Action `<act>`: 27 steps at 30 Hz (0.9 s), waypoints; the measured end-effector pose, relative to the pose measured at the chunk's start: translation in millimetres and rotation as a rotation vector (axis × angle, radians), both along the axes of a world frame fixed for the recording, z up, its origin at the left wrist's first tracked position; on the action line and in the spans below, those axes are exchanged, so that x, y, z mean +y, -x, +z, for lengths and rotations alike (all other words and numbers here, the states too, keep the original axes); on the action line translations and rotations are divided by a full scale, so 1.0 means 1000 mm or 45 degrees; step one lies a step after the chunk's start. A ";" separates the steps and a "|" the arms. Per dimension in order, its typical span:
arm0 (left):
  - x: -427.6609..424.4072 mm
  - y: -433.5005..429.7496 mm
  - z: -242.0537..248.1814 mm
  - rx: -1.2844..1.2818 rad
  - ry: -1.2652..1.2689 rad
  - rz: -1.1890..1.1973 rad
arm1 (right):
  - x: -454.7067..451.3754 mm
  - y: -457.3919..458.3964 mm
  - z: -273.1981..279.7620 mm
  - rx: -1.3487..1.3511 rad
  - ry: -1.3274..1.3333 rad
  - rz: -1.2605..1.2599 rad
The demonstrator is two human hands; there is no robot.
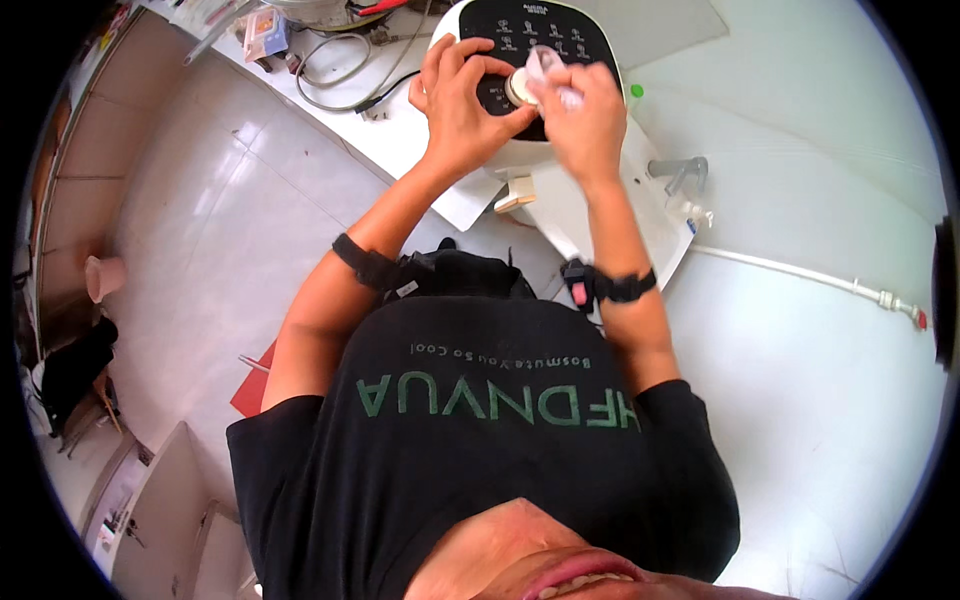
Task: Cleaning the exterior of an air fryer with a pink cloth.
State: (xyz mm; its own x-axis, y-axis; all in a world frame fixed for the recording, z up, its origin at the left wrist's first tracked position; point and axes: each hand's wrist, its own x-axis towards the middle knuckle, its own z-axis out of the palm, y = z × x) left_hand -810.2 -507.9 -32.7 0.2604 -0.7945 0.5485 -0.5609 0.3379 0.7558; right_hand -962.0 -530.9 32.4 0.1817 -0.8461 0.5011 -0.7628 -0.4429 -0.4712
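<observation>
A white countertop air fryer (pixel 570 19) with a glossy black top panel stands at the top of the view. The panel bears printed icons and writing. My left hand (pixel 461 105) rests over its left side, with thumb and forefinger on either side of a round cream knob (pixel 517 88). Pinched in my right hand (pixel 589 120) is a crumpled whitish-pink cloth or tissue (pixel 544 64), pressed at the knob's right edge. The right hand is slightly blurred. A cream handle (pixel 516 193) projects from the fryer's near side.
On the white counter (pixel 405 139) to the left lie a looped grey cable (pixel 337 79), a wipes packet (pixel 265 34) and a metal pot (pixel 319 13). A grey tap (pixel 679 169) stands at right, near a wall pipe (pixel 795 270). A pink bin (pixel 105 277) is on the floor.
</observation>
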 end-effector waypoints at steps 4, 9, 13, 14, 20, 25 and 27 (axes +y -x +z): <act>-0.004 0.002 -0.003 0.024 0.054 -0.009 | 0.002 -0.008 -0.002 -0.014 0.164 0.109; 0.000 -0.001 0.000 -0.013 -0.001 0.012 | -0.009 0.004 -0.005 -0.029 0.032 0.017; -0.005 0.002 -0.003 0.003 0.060 0.008 | 0.002 -0.003 -0.001 -0.076 0.044 0.112; -0.005 -0.001 -0.005 0.014 0.115 0.009 | -0.001 -0.007 0.000 -0.049 0.107 0.122; 0.005 0.002 0.002 0.008 -0.033 0.011 | 0.020 0.004 -0.001 -0.071 -0.013 0.128; -0.002 -0.001 0.000 -0.040 0.095 0.032 | -0.014 -0.015 0.008 0.184 0.155 0.066; 0.000 0.000 0.002 -0.025 0.054 0.022 | -0.021 -0.008 0.012 0.154 0.047 0.025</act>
State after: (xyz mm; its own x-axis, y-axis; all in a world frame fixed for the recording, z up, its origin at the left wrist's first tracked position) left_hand -810.4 -507.8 -31.1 0.2629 -0.7658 0.5870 -0.5817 0.3596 0.7296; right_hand -953.6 -551.5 44.9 0.2592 -0.8229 0.5056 -0.8039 -0.4739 -0.3593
